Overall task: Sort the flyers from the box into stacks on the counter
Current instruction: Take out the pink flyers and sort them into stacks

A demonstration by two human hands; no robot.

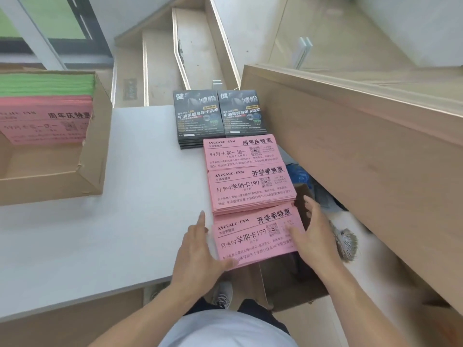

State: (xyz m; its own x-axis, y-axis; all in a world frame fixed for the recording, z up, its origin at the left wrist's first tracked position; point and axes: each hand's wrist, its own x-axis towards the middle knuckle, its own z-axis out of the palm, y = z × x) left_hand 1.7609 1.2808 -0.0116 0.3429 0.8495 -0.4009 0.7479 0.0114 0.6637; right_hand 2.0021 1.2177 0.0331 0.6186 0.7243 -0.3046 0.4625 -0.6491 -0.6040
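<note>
- Three pink stacks sit in a row along the right edge of the white counter (pixel 125 196), and we are at the nearest one right now.
- Our left hand (pixel 198 249) lies with fingers straight and together against the left edge of the nearest pink stack (pixel 253 236), its thumb tucked at the stack's near corner.
- Our right hand (pixel 313 236) comes in from the other side, fingers spread and relaxed, thumb lying on the printed top sheet, the other fingers along the right edge.
- So we have that stack squeezed between two flat hands; neither is curled round it.
- The stack sits tilted, and its near right corner hangs past the counter edge.
- Just beyond it, touching, is the middle pink stack (pixel 253 191) with the same heading.
- Beyond that lies the far pink stack (pixel 241 152), with a different heading.
- At the far end we see two stacks of black flyers (pixel 218 116) side by side.
- Over on the left, the cardboard box (pixel 95 156) stands on the counter, well apart from our hands.
- Inside it we see pink flyers (pixel 45 123) in front and green flyers (pixel 47 83) behind them.
- Below the counter on the right, a second brown carton (pixel 293 284) stands on the floor beside a wooden panel (pixel 363 159).
</note>
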